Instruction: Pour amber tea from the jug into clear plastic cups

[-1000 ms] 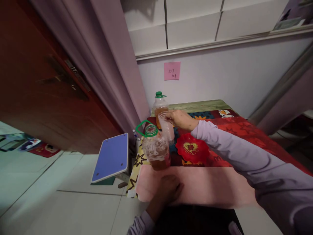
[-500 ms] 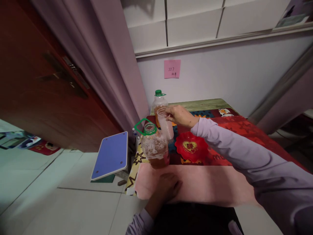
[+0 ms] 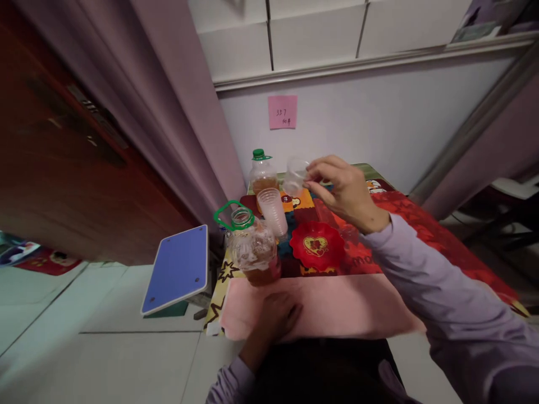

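Observation:
My right hand point(image 3: 337, 185) pinches a clear plastic cup point(image 3: 295, 175) by its rim, in the air above the far part of the table. Below and left of it stands a stack of clear plastic cups point(image 3: 273, 212). An uncapped jug point(image 3: 255, 249) with a green handle ring and amber liquid is in front of the stack. Behind stands a second jug point(image 3: 263, 174) with a green cap. A red scalloped plate point(image 3: 316, 246) with a gold heart lies right of the cups. My left hand point(image 3: 281, 315) rests on the pink cloth point(image 3: 345, 306), its fingers curled in.
A patterned red tablecloth point(image 3: 416, 230) covers the table. To the left is a blue-topped stool point(image 3: 177, 269), and beyond it a brown door point(image 3: 63, 146) and a purple curtain point(image 3: 197, 112). A pink note point(image 3: 282, 112) is stuck on the wall.
My right hand has lifted one cup off the stack and moved to the right with it. The left hand stays on the pink cloth. The view has shifted slightly.

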A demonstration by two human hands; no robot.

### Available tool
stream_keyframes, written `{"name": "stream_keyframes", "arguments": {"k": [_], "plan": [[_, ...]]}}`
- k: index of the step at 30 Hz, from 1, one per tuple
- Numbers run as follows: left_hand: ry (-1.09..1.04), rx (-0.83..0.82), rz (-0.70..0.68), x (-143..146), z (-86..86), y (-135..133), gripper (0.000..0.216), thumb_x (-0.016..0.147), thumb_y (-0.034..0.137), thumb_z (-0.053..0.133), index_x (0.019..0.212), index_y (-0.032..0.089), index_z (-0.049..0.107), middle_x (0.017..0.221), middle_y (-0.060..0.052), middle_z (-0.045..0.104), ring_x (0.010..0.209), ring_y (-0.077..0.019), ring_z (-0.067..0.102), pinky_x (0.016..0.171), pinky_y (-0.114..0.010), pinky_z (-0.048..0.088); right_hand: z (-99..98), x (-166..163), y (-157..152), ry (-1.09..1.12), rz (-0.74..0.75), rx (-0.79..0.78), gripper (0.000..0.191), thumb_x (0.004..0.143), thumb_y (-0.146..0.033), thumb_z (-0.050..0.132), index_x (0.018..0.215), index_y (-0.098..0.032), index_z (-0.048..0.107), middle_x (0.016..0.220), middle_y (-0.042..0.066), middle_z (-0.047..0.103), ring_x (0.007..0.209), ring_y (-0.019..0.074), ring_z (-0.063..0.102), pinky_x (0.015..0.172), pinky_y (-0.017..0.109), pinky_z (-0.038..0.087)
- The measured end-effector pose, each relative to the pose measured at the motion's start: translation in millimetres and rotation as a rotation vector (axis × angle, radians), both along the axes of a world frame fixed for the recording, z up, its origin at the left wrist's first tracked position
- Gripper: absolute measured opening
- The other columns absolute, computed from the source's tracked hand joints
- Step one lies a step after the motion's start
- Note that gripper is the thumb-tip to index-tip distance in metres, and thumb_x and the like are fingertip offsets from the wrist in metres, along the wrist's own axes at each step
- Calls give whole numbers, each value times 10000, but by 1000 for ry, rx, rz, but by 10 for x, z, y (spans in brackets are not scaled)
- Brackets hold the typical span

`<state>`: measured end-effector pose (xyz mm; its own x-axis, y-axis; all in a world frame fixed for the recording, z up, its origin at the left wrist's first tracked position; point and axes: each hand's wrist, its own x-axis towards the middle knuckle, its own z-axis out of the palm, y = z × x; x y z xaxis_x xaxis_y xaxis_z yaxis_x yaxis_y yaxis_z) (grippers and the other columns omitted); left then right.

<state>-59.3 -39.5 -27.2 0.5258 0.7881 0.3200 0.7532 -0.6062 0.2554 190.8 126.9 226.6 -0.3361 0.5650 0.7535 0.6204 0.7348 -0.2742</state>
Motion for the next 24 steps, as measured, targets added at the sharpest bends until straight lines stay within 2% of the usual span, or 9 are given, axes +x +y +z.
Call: {"name": "stream_keyframes", "arguments": {"k": [3,6,9,12,20,24], "plan": [[-13,3,-3,-2,21,7,254,1023,270,594,792,221,689,719,-26,726,665,-179,652,635,-328,422,-605,250,-266,-41,-85,-83,113,1039,-254,642,1020,-201,741,1216,121,743,1048,250,708,882,350,544],[-27,6,-7,3,29,17,258,1027,271,582,799,226,695,714,-29,723,665,-178,656,632,-326,426,-1316,375,-412,-169,-178,-264,139,1037,-217,616,1005,-198,750,1219,129,756,990,238,724,850,348,562],[-34,10,-8,10,27,23,258,1025,262,579,797,227,695,698,-30,711,653,-172,651,620,-319,421,-1779,400,-449,-288,-233,-386,173,1037,-186,598,1031,-199,770,1221,123,765,950,211,735,823,319,567],[-40,13,-5,15,33,21,265,1028,264,576,790,229,688,694,-27,705,647,-165,646,618,-310,417,-1925,379,-430,-342,-251,-398,201,1056,-197,583,1083,-201,782,1245,129,767,1015,219,743,877,327,575],[-90,3,-8,27,62,20,286,1034,270,571,770,223,672,686,-25,693,642,-165,630,605,-307,399,-1970,364,-402,-385,-248,-424,243,1065,-205,570,1159,-198,794,1364,148,741,1123,248,749,947,376,591],[-159,-22,-7,32,57,23,295,1024,284,589,747,223,670,671,-23,678,628,-155,619,605,-300,403,-1973,351,-485,-355,-261,-386,329,1063,-220,556,1325,-216,754,1427,152,719,1186,277,743,965,417,608]]}}
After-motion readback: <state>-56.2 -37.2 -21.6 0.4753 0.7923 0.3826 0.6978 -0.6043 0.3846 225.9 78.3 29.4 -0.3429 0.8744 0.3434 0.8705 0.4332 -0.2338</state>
